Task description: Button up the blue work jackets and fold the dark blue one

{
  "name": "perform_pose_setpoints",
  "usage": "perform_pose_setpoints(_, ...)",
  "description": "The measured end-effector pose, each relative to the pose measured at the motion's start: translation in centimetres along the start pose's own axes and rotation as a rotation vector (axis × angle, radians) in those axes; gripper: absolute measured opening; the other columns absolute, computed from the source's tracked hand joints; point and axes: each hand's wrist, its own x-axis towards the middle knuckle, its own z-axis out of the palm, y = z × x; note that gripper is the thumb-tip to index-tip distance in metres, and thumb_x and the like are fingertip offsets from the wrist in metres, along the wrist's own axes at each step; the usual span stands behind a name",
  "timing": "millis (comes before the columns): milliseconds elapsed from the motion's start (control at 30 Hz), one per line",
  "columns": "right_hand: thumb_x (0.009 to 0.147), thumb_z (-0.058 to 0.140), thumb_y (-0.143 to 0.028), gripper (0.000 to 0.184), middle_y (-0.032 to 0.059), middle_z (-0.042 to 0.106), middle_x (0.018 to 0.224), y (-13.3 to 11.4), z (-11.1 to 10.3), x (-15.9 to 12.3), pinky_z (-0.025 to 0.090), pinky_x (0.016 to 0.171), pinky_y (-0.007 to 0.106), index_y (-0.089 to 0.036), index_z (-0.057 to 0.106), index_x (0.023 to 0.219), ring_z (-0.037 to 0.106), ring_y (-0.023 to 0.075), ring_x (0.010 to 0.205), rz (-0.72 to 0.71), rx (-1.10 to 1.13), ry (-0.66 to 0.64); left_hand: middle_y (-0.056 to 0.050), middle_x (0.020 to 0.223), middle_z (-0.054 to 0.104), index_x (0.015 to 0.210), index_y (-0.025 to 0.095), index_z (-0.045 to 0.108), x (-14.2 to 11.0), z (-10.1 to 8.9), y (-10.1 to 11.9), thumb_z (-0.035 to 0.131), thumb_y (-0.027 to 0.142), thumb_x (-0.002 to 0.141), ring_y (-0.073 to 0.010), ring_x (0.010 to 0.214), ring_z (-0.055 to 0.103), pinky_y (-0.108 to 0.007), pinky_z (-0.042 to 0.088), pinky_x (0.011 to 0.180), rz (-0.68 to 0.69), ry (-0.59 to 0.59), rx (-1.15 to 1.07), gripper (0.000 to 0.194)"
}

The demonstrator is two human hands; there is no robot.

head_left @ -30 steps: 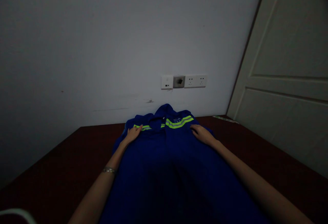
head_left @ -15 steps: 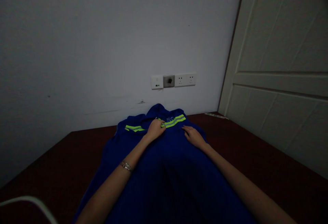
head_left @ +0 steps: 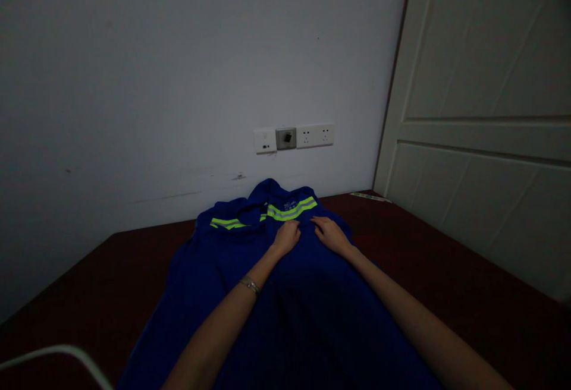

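Note:
A blue work jacket (head_left: 250, 295) with yellow-green and grey reflective bands (head_left: 292, 210) lies spread out, its collar end toward the wall. My left hand (head_left: 288, 236), a bracelet (head_left: 250, 284) at its wrist, is closed on the cloth at the middle of the chest, just below the right-hand band. Beside it, a short gap away, my right hand (head_left: 331, 235) rests on the jacket with its fingers stretched out and thumb apart. Small pale lettering (head_left: 289, 205) shows above the band. Dim light hides the detail of the fingertips and of the lower jacket.
The dark red surface (head_left: 401, 247) under the jacket meets a white wall (head_left: 156, 81) with sockets (head_left: 315, 135) and a switch plate (head_left: 286, 138). A panelled door (head_left: 482, 110) stands at the right. A pale cable (head_left: 66, 349) curves in at the lower left.
My left hand has moved right and nearer to me, off the reflective band, closer to my right hand. The view has shifted slightly; my right hand stays at about the same spot on the jacket.

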Motion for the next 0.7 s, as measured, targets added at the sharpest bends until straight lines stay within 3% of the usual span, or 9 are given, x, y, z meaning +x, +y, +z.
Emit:
perform_pose_setpoints(500,0.082,0.04,-0.018,0.037,0.0126,0.057,0.118,-0.02,0.03,-0.11,0.037,0.096,0.036,-0.011,0.056,0.115,0.049,0.0215,0.112,0.013,-0.003,-0.029,-0.013,0.109,0.059,0.109,0.013,0.055,-0.52,-0.14,-0.11,0.035,0.013,0.085,-0.0192,0.105,0.053,-0.03,0.039,0.091,-0.094,0.02,-0.009,0.031)
perform_pose_setpoints(700,0.081,0.044,-0.02,0.035,0.0082,0.06,0.113,-0.02,-0.23,-0.03,0.038,0.094,0.035,-0.016,0.056,0.114,0.052,0.0192,0.105,0.003,0.156,0.039,-0.012,0.111,0.059,0.107,0.014,0.058,-0.64,-0.14,-0.36,0.04,0.014,0.084,-0.019,0.106,0.052,-0.029,0.038,0.093,-0.099,0.016,-0.046,0.029)
